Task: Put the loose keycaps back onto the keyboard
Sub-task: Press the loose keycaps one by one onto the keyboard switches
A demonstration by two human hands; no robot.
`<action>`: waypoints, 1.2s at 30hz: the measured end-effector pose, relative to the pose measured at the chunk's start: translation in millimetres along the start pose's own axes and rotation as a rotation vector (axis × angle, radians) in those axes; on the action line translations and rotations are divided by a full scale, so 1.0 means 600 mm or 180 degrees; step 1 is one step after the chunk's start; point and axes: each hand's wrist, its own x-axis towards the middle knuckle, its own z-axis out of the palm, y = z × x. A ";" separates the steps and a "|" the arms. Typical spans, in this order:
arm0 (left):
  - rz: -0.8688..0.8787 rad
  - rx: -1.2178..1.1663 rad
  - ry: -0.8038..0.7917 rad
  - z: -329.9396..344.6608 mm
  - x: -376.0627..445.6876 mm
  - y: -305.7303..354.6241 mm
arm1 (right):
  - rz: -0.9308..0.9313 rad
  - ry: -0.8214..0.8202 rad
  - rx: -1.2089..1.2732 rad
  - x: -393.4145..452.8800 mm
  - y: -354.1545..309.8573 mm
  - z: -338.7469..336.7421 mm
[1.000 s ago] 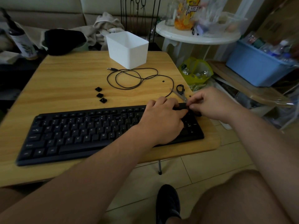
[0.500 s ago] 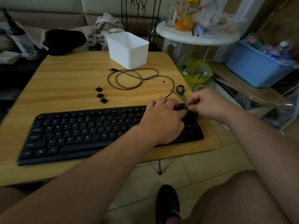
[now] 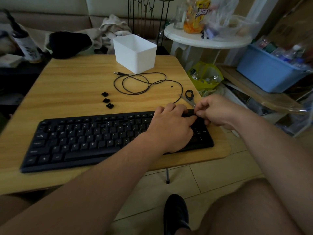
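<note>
The left hand (image 3: 171,128) is lying flat across the right end of the flat black plastic keyboard (image 3: 94,138), near the wooden table's (image 3: 71,85) rounded corner. The right hand (image 3: 216,111) is curling fingers at the keyboard's top edge; whether it holds anything cannot be told. Three small square black keycaps (image 3: 107,100) are lying on open tabletop behind.

The table (image 3: 72,82) looks like light wood with a visible grain and a smooth, slightly shiny finish. The keyboard (image 3: 88,138) and the three loose keycaps (image 3: 107,100) near the table's middle look like black matt plastic. The box (image 3: 135,53) at the far edge is smooth white plastic, and the thin cable (image 3: 140,83) beside it looks rubbery and matt.
</note>
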 end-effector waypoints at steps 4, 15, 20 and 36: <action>-0.0019 0.0006 -0.0004 0.003 0.002 0.000 | 0.0013 0.0140 0.0149 0.006 0.003 0.008; -0.0079 0.0133 0.0020 0.005 0.001 0.010 | -0.0128 0.0299 -0.0229 0.005 0.008 0.009; -0.0081 -0.0115 0.0028 -0.006 0.007 0.003 | -0.0133 0.0313 0.0101 0.006 0.017 -0.001; 0.0142 -0.0334 -0.0062 -0.006 0.005 -0.020 | -0.0081 0.0253 -0.0118 -0.003 0.012 -0.009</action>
